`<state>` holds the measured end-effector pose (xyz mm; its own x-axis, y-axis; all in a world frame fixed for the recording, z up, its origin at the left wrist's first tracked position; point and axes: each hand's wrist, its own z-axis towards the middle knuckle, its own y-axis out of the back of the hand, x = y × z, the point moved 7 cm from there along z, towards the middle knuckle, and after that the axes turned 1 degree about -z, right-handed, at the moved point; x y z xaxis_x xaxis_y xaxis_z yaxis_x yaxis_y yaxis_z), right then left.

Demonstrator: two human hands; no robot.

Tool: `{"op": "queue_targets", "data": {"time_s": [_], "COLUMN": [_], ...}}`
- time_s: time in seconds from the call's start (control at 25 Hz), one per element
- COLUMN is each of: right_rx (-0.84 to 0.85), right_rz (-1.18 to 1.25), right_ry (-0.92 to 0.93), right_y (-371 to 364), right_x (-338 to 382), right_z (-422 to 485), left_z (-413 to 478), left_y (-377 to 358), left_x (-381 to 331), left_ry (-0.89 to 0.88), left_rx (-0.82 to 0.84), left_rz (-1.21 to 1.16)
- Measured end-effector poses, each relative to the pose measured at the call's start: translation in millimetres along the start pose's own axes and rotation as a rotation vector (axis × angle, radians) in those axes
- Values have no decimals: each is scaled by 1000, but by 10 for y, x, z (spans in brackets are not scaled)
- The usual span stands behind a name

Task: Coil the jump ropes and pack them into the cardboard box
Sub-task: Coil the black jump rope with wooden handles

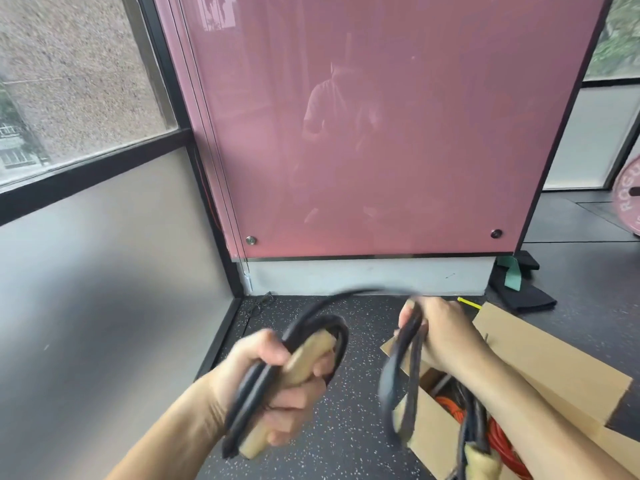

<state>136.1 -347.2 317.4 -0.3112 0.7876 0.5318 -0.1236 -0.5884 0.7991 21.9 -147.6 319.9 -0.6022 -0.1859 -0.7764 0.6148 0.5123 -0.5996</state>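
My left hand (277, 386) grips a pale wooden handle (304, 365) together with several loops of black jump rope (256, 386). A blurred strand arcs from there across to my right hand (443, 334), which is closed on more black rope loops (408, 344) hanging down over the open cardboard box (540, 355). Inside the box lies a coiled orange rope (498, 434), and another wooden handle (481, 462) with black rope shows at the box's near side.
A pink glossy panel (381, 133) stands just ahead on a grey plinth. A grey wall with a window is on the left. Black and teal pads (516, 278) lie on the speckled floor to the right, with a pink weight plate (627, 199) beyond.
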Motion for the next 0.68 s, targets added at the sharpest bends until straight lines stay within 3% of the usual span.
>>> {"op": "queue_targets", "data": {"time_s": [0.12,0.2,0.24,0.32,0.4,0.48,0.56,0.64,0.68], "right_rx": [641,869,881,732,431,106,-11,159,300], "right_rz": [89,284,404,759,1205,1411,1120,679,603], "right_ry": [3,89,128,114,-57,-214,-273,-242,-242], "right_y": [-330,-405,-390,-296,-140,-33,-42,-253,-450], "right_x": [103,459,636,846,746,481,318,416,506], "right_z": [-258,-494,-552,-510,-319,-148,-84,-165,-274], "left_z": [-63,-38,-17,43,104,156,182,179,158], "left_y": [-218,-229,-216,-203,-232,-283,-310,-261,-207], "left_x": [-309,-387,-381,-312,-217,-157,-195,-322,-399], "left_ry": [-238,-289,-289,-264,-233,-235,-303,-436,-515], "left_rx": [172,190,192,192,204,231,238,204,174], "left_rz": [-133,-153,-157,-164,-167,-161,-172,-209,-228]}}
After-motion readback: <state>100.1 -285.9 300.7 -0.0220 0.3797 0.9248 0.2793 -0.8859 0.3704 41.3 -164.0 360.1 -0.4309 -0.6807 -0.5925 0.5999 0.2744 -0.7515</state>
